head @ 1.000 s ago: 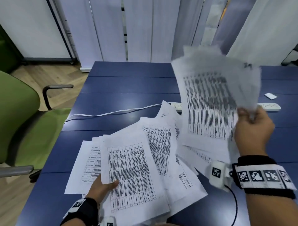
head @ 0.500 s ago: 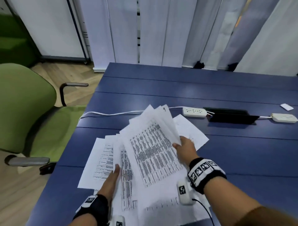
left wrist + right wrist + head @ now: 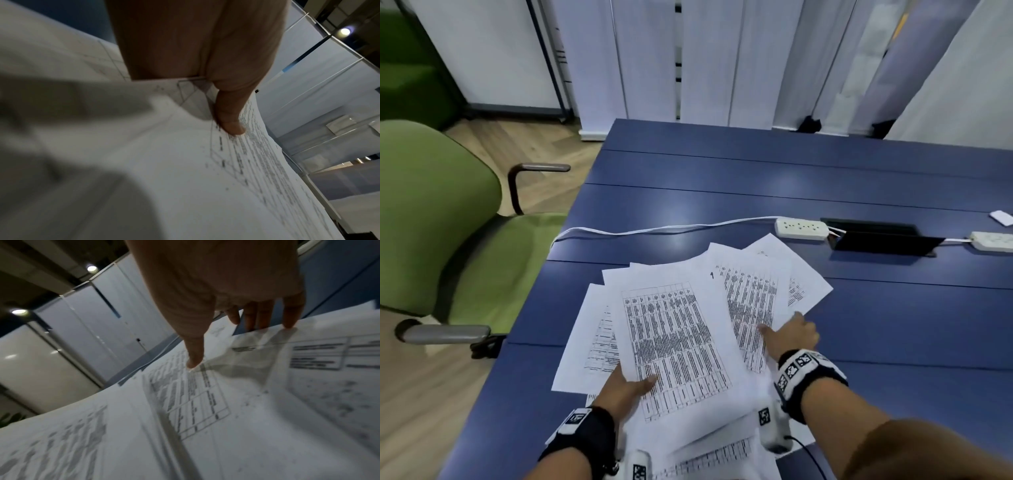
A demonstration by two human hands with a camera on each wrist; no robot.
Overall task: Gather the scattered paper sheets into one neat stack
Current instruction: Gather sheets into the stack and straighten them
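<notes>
The printed paper sheets [image 3: 681,342] lay fanned in a loose, overlapping pile on the near part of the dark blue counter [image 3: 756,178], their corners pointing in different directions and several edges sticking out to the left and to the far right. My left hand [image 3: 625,389] was at the near left side of the pile: its thumb [image 3: 230,120] pressed down on the top sheet's printed table while the other fingers were hidden under that sheet, so the hand pinched the paper's edge. My right hand [image 3: 792,334] rested on the right side of the pile with its fingers spread and fairly straight; the thumb [image 3: 194,360] touched a printed sheet and the fingertips [image 3: 290,321] met the edge of a sheet farther out, holding nothing.

Beyond the pile a white power strip [image 3: 801,229] lay on the counter with its white cable [image 3: 654,229] trailing left to the edge, beside a black cable hatch [image 3: 876,240], and a second white strip [image 3: 993,241] sat at the far right. A green armchair [image 3: 438,219] stood to the left of the counter.
</notes>
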